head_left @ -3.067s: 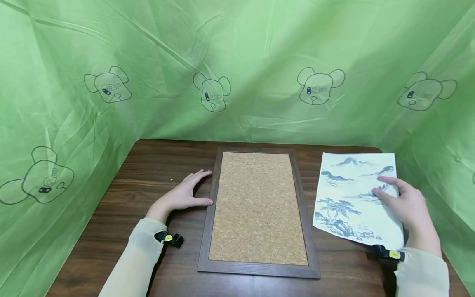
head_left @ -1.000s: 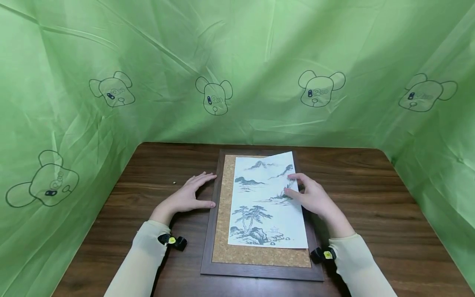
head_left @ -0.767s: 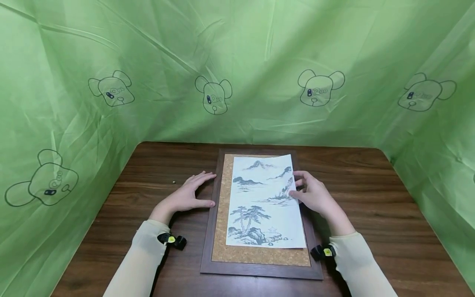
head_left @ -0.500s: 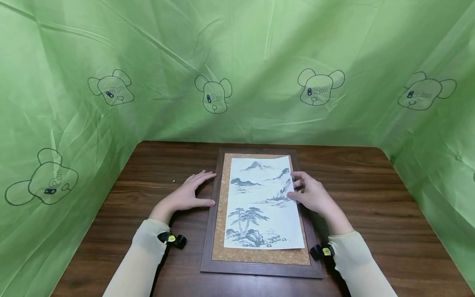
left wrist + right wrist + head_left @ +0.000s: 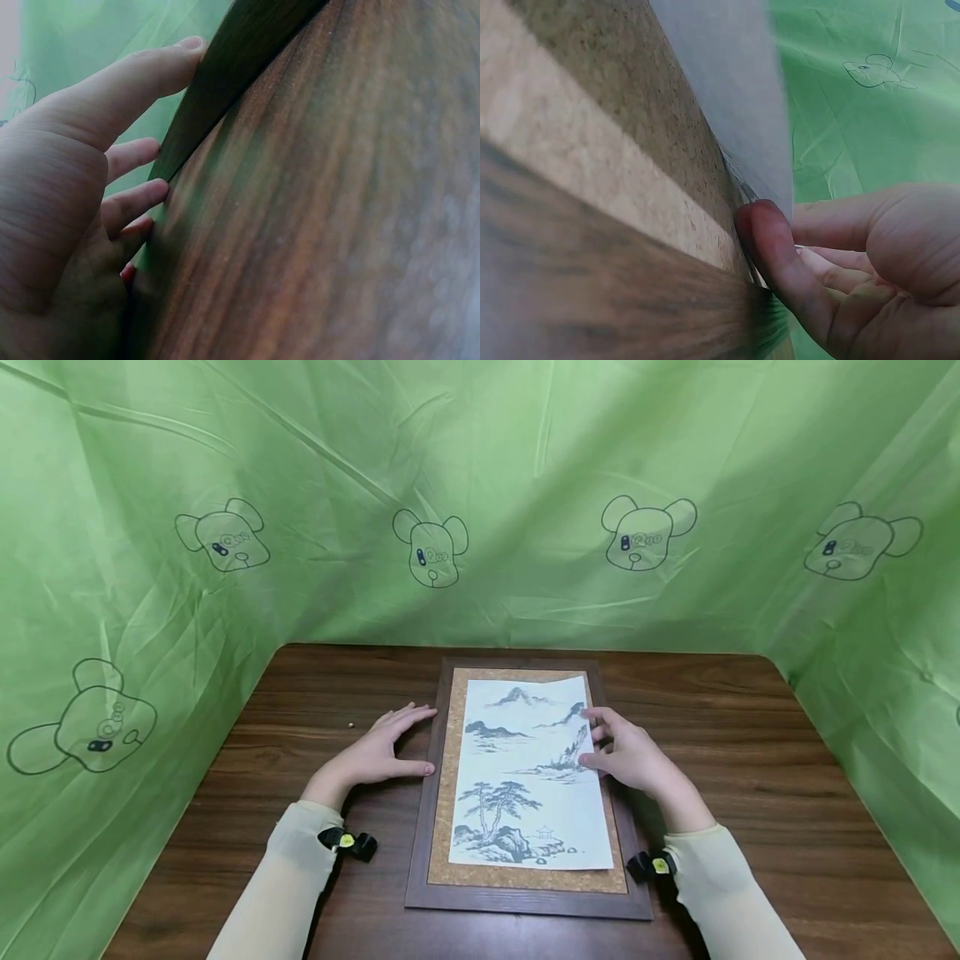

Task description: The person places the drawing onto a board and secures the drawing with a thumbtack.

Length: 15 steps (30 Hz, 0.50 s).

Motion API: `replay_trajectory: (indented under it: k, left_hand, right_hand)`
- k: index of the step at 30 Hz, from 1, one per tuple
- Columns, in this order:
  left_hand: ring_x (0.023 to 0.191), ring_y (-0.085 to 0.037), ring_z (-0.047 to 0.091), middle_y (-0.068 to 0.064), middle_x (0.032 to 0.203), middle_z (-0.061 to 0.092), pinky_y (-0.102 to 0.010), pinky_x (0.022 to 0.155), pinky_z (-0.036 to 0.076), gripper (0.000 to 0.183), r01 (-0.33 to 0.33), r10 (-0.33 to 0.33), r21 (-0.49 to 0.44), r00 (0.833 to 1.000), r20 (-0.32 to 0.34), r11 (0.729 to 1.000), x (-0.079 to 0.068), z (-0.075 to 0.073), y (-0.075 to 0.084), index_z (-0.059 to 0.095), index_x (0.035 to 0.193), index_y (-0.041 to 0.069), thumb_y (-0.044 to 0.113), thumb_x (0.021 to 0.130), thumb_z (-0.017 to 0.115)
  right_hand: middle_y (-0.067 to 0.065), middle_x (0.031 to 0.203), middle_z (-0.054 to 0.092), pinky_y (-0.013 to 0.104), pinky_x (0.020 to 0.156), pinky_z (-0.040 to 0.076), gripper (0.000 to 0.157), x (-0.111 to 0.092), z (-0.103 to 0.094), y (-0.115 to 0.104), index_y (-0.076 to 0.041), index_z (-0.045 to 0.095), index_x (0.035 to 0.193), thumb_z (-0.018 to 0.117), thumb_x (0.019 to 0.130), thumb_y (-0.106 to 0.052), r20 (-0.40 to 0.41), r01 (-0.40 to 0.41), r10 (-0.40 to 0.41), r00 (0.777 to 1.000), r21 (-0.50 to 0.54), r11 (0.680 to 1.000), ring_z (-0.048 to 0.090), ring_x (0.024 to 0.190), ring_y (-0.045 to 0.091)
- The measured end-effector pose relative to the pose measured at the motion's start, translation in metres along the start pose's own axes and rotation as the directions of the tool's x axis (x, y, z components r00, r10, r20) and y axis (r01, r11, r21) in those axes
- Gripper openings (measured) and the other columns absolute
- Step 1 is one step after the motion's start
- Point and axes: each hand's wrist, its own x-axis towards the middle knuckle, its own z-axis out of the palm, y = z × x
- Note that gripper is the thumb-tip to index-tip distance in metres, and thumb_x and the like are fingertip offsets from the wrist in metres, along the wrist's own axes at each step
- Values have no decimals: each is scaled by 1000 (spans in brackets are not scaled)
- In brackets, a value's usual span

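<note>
A framed corkboard [image 5: 525, 886] lies flat on the wooden table. Over its cork is a sheet of paper [image 5: 517, 760] printed with an ink landscape of mountains and pines. My right hand [image 5: 626, 756] pinches the sheet's right edge, thumb on the printed side; in the right wrist view the edge of the paper [image 5: 727, 82] stands raised off the cork [image 5: 630, 67]. My left hand [image 5: 375, 752] has its fingers spread, with thumb and fingertips against the left side of the frame. The left wrist view shows the thumb [image 5: 150, 75] touching the frame's side [image 5: 202, 94].
A tiny round bead-like thing [image 5: 351, 725] lies on the table [image 5: 300, 693] left of the board. Green cloth [image 5: 525, 460] with bear-head outlines hangs behind and along both sides. Each wrist carries a small black camera [image 5: 362, 847].
My right hand has brought the sheet from the right side of the table onto the corkboard, then shifted it slightly left and nearer me. The left hand has stayed at the frame.
</note>
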Motion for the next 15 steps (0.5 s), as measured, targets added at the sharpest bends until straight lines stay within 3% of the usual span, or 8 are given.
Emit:
replay_trajectory:
  k: [15]
  left_hand:
    - [155, -29, 10, 2, 166, 25, -64, 118, 14, 98, -10, 10, -9, 1000, -7, 1000, 0, 0, 0, 31, 159, 35, 69, 78, 74]
  right_hand:
    - [16, 118, 57, 36, 64, 55, 68, -1, -1, 0, -14, 47, 148, 80, 88, -18, 35, 27, -26, 999, -30, 999, 66, 75, 19]
